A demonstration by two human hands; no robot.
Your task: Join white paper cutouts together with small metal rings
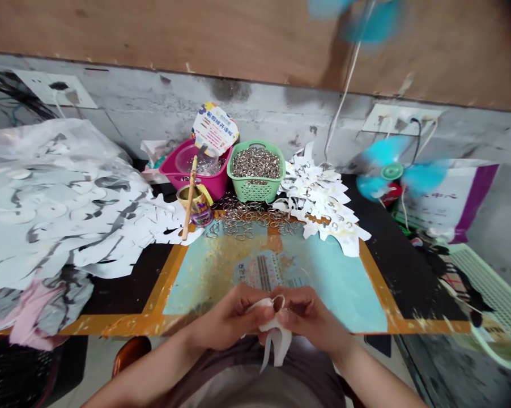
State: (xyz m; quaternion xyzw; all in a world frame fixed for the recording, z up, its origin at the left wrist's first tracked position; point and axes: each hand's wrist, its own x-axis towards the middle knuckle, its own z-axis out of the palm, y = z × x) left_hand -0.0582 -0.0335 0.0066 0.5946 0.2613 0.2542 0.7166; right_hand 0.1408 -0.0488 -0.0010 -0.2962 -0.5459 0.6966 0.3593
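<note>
My left hand (232, 317) and my right hand (309, 317) pinch a curled white paper cutout (276, 340) above the table's front edge. A small metal ring (279, 303) sits at its top, between my fingertips. My hands rest above a pale blue board (336, 289) smeared with yellowish glue. Beyond it, loose metal rings (242, 221) lie scattered below a green plastic basket (255, 191) full of more rings. A heap of white cutouts (323, 198) lies to the right, and a glue cup (195, 207) holds a wooden-handled brush (190, 192).
A large pile of white cutouts (60, 209) covers the table's left side. A pink tub (215, 184) stands at the back. A spinning blue fan (391, 173) stands at the right, beside a printed bag (455, 198). A green crate (497, 300) sits below the right edge.
</note>
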